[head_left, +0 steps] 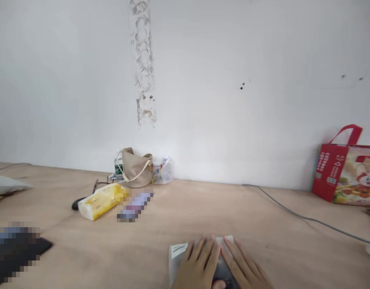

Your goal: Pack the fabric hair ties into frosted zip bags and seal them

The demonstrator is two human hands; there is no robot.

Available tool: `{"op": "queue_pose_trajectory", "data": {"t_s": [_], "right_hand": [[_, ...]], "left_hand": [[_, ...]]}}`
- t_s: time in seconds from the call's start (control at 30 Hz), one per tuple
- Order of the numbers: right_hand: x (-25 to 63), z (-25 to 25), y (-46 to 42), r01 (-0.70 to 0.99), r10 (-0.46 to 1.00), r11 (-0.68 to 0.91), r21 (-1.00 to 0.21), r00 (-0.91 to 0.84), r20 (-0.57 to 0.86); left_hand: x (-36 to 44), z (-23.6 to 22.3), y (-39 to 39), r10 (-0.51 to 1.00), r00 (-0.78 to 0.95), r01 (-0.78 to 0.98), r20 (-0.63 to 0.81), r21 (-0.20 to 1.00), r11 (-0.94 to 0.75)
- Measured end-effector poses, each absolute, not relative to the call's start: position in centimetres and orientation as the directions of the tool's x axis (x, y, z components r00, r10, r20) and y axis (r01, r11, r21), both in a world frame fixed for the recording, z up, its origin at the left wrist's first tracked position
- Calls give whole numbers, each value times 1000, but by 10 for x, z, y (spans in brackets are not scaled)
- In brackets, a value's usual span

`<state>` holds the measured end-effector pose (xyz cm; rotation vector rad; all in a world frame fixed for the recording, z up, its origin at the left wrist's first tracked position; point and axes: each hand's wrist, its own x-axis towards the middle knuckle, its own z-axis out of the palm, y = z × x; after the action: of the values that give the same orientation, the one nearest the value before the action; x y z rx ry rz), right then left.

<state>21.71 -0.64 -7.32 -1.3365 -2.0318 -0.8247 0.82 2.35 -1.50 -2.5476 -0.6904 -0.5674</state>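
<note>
Plywood tabletop (160,237): 2 hands (199,263) lie flat on a white packet (180,257).

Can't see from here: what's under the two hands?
A white labelled packet and something dark lie under the left hand and right hand, which cover most of both.

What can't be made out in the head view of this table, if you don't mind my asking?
All in the head view:
The dark item: covered by the left hand and right hand, and cut off by the bottom edge.
The white packet's label: too small to read.
The purple item: pixelated.
The black item: pixelated.
The red bag: cut off by the right edge.
</note>
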Motion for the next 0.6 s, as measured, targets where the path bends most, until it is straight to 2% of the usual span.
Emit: {"op": "queue_pose_trajectory", "data": {"t_s": [0.13,0.2,0.3,0.43,0.6], "right_hand": [[236,-67,-1,851,471,368,375,-518,714],[243,-67,2,807,447,429,406,-580,681],[248,-71,4,815,546,518,261,-549,632],[247,-72,2,848,729,528,48,-481,487],[243,-61,-2,845,778,534,25,-502,378]], "left_hand": [[12,4,24,383,831,477,403,-164,-863],[13,10,22,387,840,445,380,-76,-892],[13,17,20,401,855,416,330,24,-909],[12,20,19,422,858,422,294,66,-904],[12,19,18,481,807,489,341,68,-869]]}}
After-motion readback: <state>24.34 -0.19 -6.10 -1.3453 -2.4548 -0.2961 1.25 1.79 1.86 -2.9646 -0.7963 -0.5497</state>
